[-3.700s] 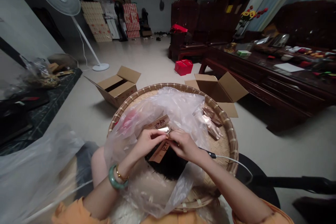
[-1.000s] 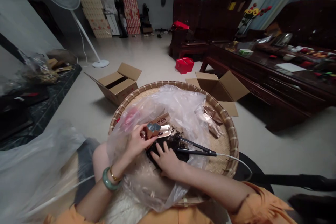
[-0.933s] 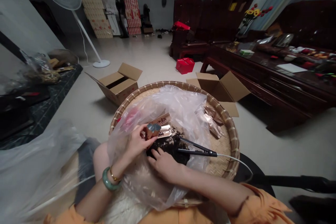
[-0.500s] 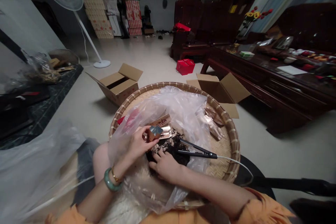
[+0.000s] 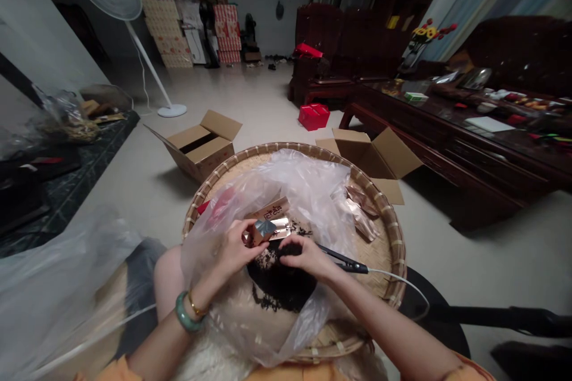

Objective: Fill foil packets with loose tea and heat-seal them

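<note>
My left hand (image 5: 236, 245) is closed on a small copper-coloured foil pouch (image 5: 260, 232), whose silvery mouth faces up and to the right. Just to the right, my right hand (image 5: 304, 257) has its fingers curled round a clump of dark tea leaves (image 5: 289, 251). Below both hands lies a dark heap of tea leaves (image 5: 281, 286) on a clear plastic bag (image 5: 308, 181). Flat foil pouches with dark lettering (image 5: 273, 208) rest behind the heap. A black corded clamp like a hair straightener (image 5: 355, 265) is partly hidden behind my right hand.
A round woven bamboo tray (image 5: 399, 244) holds all this in front of me. Crumpled copper foil (image 5: 363, 217) lies at its right. Beyond it stand open cardboard boxes (image 5: 203, 146), a red box (image 5: 314, 116), a white fan (image 5: 172, 110) and a dark wooden table (image 5: 429, 131).
Both hands were first together at a small foil piece. Later my left hand held the pouch while my right lay spread on the leaves; now my right has risen, closed round a clump.
</note>
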Available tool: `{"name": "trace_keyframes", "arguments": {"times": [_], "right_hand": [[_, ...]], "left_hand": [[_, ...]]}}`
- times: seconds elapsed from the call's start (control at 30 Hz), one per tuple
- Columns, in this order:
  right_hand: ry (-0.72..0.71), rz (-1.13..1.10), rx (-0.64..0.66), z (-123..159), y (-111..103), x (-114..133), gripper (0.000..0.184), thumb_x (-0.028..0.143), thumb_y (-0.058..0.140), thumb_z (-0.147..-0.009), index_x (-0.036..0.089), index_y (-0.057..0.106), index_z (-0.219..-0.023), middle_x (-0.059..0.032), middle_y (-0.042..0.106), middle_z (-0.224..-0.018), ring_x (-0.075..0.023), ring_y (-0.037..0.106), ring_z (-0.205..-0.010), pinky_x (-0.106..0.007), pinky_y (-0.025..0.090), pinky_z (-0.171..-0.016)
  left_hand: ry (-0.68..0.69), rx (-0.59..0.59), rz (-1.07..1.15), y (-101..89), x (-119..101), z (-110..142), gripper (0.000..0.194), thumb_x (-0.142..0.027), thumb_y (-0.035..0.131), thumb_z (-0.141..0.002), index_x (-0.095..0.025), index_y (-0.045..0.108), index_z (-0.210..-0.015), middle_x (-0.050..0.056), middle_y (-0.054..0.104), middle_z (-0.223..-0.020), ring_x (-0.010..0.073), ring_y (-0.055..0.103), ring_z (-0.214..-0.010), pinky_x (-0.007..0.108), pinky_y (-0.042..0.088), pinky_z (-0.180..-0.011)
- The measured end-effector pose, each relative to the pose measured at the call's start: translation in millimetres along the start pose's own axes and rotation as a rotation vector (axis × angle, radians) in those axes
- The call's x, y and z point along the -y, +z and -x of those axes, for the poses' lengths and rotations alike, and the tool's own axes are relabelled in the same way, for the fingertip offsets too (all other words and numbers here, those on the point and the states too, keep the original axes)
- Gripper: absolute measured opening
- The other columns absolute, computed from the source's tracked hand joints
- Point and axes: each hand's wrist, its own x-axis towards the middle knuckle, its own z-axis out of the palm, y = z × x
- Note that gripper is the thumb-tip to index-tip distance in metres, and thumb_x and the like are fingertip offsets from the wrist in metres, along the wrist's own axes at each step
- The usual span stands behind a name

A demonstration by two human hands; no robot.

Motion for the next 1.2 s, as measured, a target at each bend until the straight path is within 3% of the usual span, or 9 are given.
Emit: {"name": "trace_keyframes", "arguments": {"times": [0.1,0.2,0.4,0.5,0.73,0.93,1.07,1.2], "right_hand": [[-0.066,-0.029,-0.040,-3,-19,28,0.027,0.028,0.072,-0.064,0.016,0.062,-0.086,0.0003,0.064,-0.083,-0.0144,0.058,-0.077,-0.027,0.044,-0.075],[-0.201,0.162,0.003,-5,-32,63,0.021,0.019,0.066,-0.066,0.016,0.064,-0.087,0.0009,0.064,-0.082,-0.0143,0.058,-0.077,-0.025,0.044,-0.073],[-0.358,0.666,0.069,-6,-24,112,0.033,0.002,0.060,-0.065,0.017,0.069,-0.093,-0.0034,0.067,-0.092,-0.0178,0.060,-0.088,-0.027,0.044,-0.079],[-0.388,0.771,0.092,-7,-18,113,0.032,0.001,0.063,-0.065,0.017,0.070,-0.092,-0.0069,0.065,-0.099,-0.0198,0.059,-0.093,-0.029,0.045,-0.082],[-0.403,0.726,0.049,-7,-14,104,0.038,0.007,0.069,-0.068,0.018,0.067,-0.105,-0.0082,0.062,-0.107,-0.0202,0.058,-0.098,-0.032,0.046,-0.087],[-0.387,0.557,0.042,-4,-9,102,0.032,0.009,0.060,-0.074,0.018,0.066,-0.104,-0.0067,0.063,-0.101,-0.0161,0.061,-0.085,-0.028,0.050,-0.074],[-0.394,0.430,-0.069,-1,-13,96,0.026,0.014,0.049,-0.084,0.018,0.065,-0.104,-0.0074,0.065,-0.102,-0.0173,0.061,-0.092,-0.027,0.050,-0.073],[-0.381,0.496,-0.126,3,-22,84,0.025,0.016,0.049,-0.086,0.019,0.065,-0.104,-0.0068,0.066,-0.101,-0.0165,0.061,-0.086,-0.028,0.047,-0.075]], "left_hand": [[0.038,0.001,-0.017,4.4,-3,1,0.039,-0.029,0.076,-0.063,-0.018,0.063,-0.098,0.002,0.059,-0.081,0.0164,0.057,-0.070,0.027,0.050,-0.059],[0.091,-0.016,-0.048,11.0,-10,0,0.037,-0.026,0.075,-0.064,-0.020,0.062,-0.098,0.002,0.060,-0.083,0.0195,0.058,-0.077,0.030,0.051,-0.065],[0.139,-0.063,-0.071,24.2,-18,-1,0.040,-0.023,0.075,-0.064,-0.018,0.061,-0.102,0.004,0.061,-0.086,0.0208,0.057,-0.084,0.033,0.051,-0.071],[0.121,-0.069,-0.062,28.4,-17,1,0.039,-0.023,0.074,-0.065,-0.017,0.061,-0.102,0.005,0.061,-0.088,0.0212,0.057,-0.085,0.034,0.050,-0.073],[0.106,-0.088,-0.067,32.2,-11,4,0.039,-0.021,0.072,-0.064,-0.018,0.061,-0.102,0.005,0.062,-0.087,0.0212,0.058,-0.084,0.033,0.050,-0.071],[0.095,-0.087,-0.073,33.8,-5,5,0.048,-0.017,0.074,-0.061,-0.020,0.059,-0.106,0.004,0.062,-0.091,0.0219,0.059,-0.086,0.034,0.051,-0.070],[0.055,-0.085,-0.040,31.6,-11,6,0.043,-0.029,0.075,-0.066,-0.019,0.058,-0.104,0.005,0.060,-0.092,0.0205,0.059,-0.083,0.033,0.051,-0.070],[0.047,-0.096,0.018,28.9,-19,12,0.040,-0.027,0.072,-0.069,-0.018,0.056,-0.105,0.005,0.059,-0.093,0.0182,0.060,-0.081,0.032,0.052,-0.070]]}}
